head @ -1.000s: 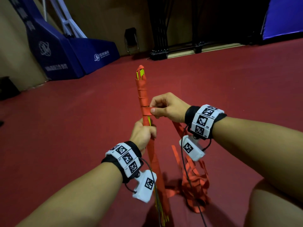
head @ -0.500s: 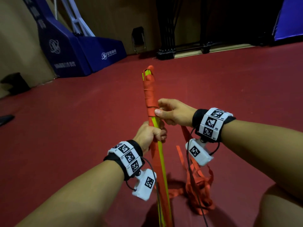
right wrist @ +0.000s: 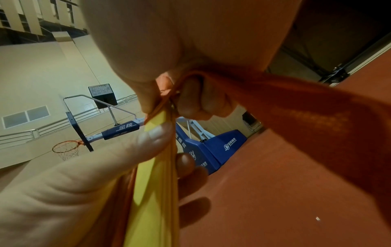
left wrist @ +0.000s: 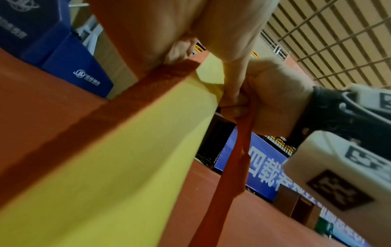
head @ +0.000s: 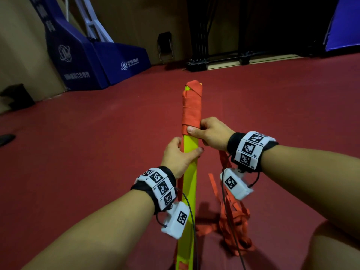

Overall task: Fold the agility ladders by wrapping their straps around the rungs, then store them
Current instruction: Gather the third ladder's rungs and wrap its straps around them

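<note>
The step in hand looks like the wrapping itself: the yellow rungs (head: 190,172) are gathered into one upright bundle standing on the red floor (head: 78,152), and only the top of that bundle is bound in orange strap (head: 191,108). Below the wound part the rungs are bare. The left hand (head: 178,156) grips the bundle just below the wrapping, thumb across the front and fingers curled round the back. The right hand (head: 212,133) sits just above it, at the lower edge of the wrapping, thumb pressed on the last turn and fingers closed on the strap, which the wrist view shows running out of its fist. The rest of the strap lies in a loose heap (head: 235,227) on the floor to the right of the bundle's foot.

The next move probably calls for keeping the strap taut and passing it behind the bundle for another turn lower down, while the left hand steadies the rungs. Storing is still some way off.

Behind and left of the bundle stands a blue padded hoop base (head: 97,61) with a white logo and Chinese writing; 金陵 can be read on the hoop arm in the right wrist view, and the small Latin line under the logo is too small to make out
</note>
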Action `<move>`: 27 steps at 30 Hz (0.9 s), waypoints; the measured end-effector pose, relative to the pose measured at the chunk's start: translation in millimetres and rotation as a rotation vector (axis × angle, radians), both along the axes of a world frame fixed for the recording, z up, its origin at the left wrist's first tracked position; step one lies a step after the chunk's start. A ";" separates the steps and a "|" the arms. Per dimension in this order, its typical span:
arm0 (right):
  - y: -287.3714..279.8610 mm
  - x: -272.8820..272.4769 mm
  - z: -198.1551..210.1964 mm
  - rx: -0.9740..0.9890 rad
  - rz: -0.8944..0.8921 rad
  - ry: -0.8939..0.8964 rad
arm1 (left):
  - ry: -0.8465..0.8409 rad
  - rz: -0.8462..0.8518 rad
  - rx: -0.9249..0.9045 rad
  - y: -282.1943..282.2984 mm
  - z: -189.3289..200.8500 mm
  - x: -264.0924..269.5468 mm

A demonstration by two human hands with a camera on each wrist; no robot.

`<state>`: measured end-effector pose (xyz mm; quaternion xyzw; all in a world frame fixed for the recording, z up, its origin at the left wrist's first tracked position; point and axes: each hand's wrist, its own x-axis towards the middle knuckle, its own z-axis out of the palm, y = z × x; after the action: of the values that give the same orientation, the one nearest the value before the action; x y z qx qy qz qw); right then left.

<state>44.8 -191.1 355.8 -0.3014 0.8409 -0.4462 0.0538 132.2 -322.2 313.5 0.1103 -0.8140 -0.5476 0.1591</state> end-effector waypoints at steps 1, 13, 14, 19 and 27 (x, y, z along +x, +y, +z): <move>-0.3 0.3 0.0 0.005 -0.012 0.008 | 0.002 0.018 -0.074 0.2 2.7 1.5; -6.6 6.8 -2.4 0.022 0.059 0.117 | -0.226 -0.019 -0.413 0.6 6.9 1.4; -5.9 6.5 -2.3 0.008 0.097 0.101 | -0.237 -0.035 -0.392 -1.0 7.5 1.1; 0.4 7.3 1.4 -0.014 0.265 0.048 | -0.191 -0.059 -0.173 -13.2 -7.9 -9.0; -1.6 3.7 -3.7 -0.028 0.218 0.086 | -0.143 -0.148 0.235 4.3 11.0 3.5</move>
<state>48.5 -192.7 352.1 -0.4106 0.7984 -0.4360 0.0619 135.7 -317.9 324.5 0.1065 -0.7596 -0.6400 0.0458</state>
